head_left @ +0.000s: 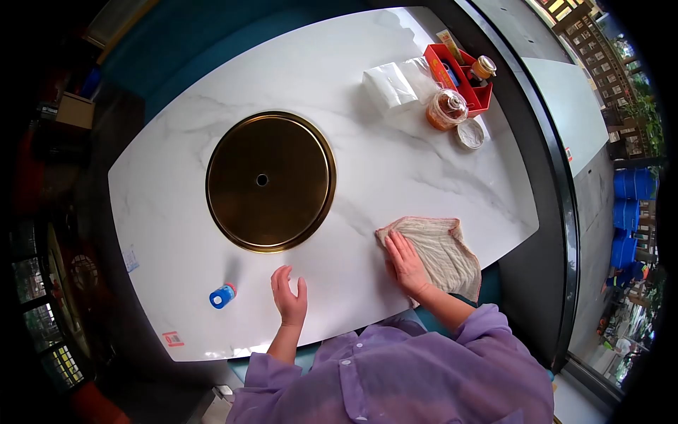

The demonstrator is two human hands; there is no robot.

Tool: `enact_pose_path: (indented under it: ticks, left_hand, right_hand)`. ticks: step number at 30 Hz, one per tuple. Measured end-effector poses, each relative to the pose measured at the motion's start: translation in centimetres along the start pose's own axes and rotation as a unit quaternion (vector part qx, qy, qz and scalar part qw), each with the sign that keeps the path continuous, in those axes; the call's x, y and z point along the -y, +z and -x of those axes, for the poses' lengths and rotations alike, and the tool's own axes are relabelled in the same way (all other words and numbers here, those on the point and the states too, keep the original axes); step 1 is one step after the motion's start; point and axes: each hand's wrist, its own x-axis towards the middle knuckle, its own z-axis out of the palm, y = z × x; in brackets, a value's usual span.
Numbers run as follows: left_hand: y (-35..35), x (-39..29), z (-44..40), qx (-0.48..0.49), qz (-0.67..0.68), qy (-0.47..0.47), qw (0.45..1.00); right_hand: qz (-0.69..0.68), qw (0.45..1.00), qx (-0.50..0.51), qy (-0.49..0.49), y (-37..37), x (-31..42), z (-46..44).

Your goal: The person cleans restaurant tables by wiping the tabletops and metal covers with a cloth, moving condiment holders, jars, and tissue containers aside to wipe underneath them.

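Note:
My right hand lies flat on the left part of a beige cloth with a pinkish edge, its fingers stretched out. The cloth is spread on the white marbled table, and its lower corner reaches the near edge. Over the table's near side, my left hand is open, thumb apart from slightly bent fingers, with nothing in it. To its left is a small blue bottle with a reddish part at one end. A round, dark gold disc with a small central hole is set in the table beyond my left hand.
At the far right are a red caddy with jars and packets, a pack of white tissues, a lidded jar of red sauce and a small white round container. A dark window ledge borders the right side.

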Motion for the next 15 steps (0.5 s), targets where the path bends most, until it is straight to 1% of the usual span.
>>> enact_pose_path:
  ticks: [1,2,3,4,5,6,7,9,12,14,15]
  left_hand:
    - [0.0,0.0,-0.7,-0.002,0.0,-0.003,1.0]
    - [0.1,-0.1,-1.3,-0.012,-0.095,0.024,0.995]
    - [0.2,-0.1,-1.6,-0.021,-0.19,0.051,0.98]
    - [0.4,0.0,-2.0,-0.02,-0.188,0.051,0.981]
    - [0.6,0.2,-2.6,-0.017,-0.218,0.058,0.974]
    - [0.9,0.5,-3.1,-0.011,-0.249,0.066,0.966]
    - [1.2,0.8,-3.5,-0.009,-0.246,0.069,0.967]
    - [1.9,1.6,-4.0,0.01,-0.293,0.072,0.953]
    - [2.5,2.7,-4.0,0.021,-0.318,0.087,0.944]
    - [2.7,2.8,-4.0,0.021,-0.326,0.088,0.941]
    - [2.7,2.8,-4.0,0.015,-0.334,0.084,0.939]
  right_hand:
    - [0.046,0.999,0.013,0.017,-1.7,-0.5,0.1]
    - [0.092,0.995,0.026,0.035,-3.0,-1.1,0.2]
    - [0.091,0.994,0.033,0.051,-3.7,-1.6,0.6]
    - [0.109,0.993,0.028,0.017,-2.6,-2.0,1.0]
    - [0.128,0.991,0.022,-0.017,-1.5,-2.5,1.2]
    - [0.12,0.991,0.035,-0.046,-0.8,-2.0,0.5]
    - [0.113,0.99,0.048,-0.074,-0.2,-0.9,-0.9]
    - [0.103,0.989,0.056,-0.085,0.8,0.0,-4.0]
    - [0.111,0.99,0.02,-0.088,1.9,0.5,-10.9]
    - [0.087,0.993,-0.037,-0.065,2.9,0.4,-16.4]
    - [0.084,0.991,-0.099,-0.04,4.1,0.1,-19.0]
